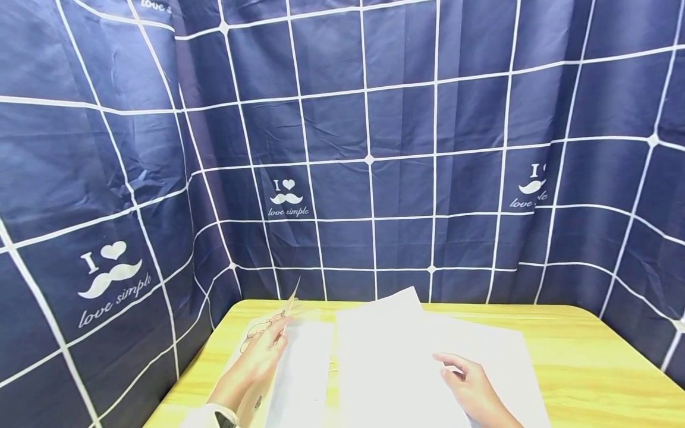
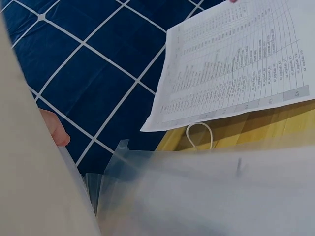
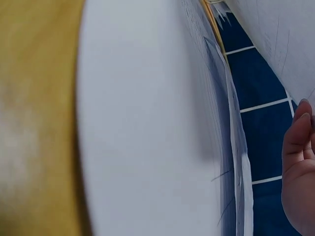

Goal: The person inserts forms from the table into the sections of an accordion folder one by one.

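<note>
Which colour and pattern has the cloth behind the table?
Navy cloth with white grid lines and moustache prints; best in the head view.
</note>
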Demonstrator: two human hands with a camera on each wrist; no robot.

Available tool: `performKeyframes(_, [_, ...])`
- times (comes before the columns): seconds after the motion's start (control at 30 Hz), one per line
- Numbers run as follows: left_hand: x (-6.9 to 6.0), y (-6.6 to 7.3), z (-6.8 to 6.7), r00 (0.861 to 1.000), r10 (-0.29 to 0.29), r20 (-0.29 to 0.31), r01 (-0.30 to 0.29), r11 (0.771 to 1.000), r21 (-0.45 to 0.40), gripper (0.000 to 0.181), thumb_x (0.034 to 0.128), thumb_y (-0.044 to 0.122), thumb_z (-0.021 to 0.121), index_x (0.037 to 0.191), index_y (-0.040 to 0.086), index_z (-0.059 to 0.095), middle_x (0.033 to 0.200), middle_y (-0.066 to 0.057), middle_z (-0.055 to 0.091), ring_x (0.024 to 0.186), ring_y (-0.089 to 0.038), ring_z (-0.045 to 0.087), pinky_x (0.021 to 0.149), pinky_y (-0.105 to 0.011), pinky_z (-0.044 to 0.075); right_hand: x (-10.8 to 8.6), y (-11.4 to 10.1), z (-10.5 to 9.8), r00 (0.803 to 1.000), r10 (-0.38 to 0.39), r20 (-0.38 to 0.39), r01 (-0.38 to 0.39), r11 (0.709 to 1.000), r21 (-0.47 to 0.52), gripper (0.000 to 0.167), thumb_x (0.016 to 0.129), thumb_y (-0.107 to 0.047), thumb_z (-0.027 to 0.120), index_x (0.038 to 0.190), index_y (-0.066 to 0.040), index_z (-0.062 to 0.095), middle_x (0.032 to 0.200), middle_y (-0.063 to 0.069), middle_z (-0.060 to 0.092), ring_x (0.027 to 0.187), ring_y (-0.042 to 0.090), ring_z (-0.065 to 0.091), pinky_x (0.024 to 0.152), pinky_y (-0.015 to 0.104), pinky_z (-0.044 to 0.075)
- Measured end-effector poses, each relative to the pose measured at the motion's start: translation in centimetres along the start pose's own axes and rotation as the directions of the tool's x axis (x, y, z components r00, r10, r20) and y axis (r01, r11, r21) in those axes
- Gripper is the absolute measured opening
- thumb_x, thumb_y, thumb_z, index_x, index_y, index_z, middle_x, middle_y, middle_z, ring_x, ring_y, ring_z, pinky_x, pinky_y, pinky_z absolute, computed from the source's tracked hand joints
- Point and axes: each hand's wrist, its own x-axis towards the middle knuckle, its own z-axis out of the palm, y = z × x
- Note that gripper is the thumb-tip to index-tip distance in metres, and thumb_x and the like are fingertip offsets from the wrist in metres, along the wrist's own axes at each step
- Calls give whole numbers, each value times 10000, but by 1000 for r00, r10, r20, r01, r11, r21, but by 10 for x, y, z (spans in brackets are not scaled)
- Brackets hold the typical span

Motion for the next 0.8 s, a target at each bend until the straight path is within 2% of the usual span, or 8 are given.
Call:
performKeyframes(0.3, [-1,1,-1,1000,-14,6,14,1000,9,372,959,177,446,1323,191,524,1467,-131,398,1275,-346,456,1033,-564,321,1,-2,7,999,-39,-25,39,999,38,253,867,12,588,1103,-19,674,1101,133,644,798,5,593,710,194,488])
performKeyframes(0.63, [-1,2,-1,1000,-9,-11,9,1000,12,364,953,174,455,1308,186,536,1442,-130,432,1227,-332,504,1003,-558,354,2,-4,15,998,-60,-7,60,997,55,247,856,27,594,1086,-10,678,1081,133,650,781,5,594,692,193,489])
performKeyframes(0.8, [-1,2,-2,1000,3,-19,-3,1000,20,364,951,170,456,1304,181,540,1423,-128,455,1214,-328,514,989,-555,364,4,-3,17,997,-71,26,69,995,70,253,860,24,588,1102,15,664,1089,159,641,750,16,592,677,198,484])
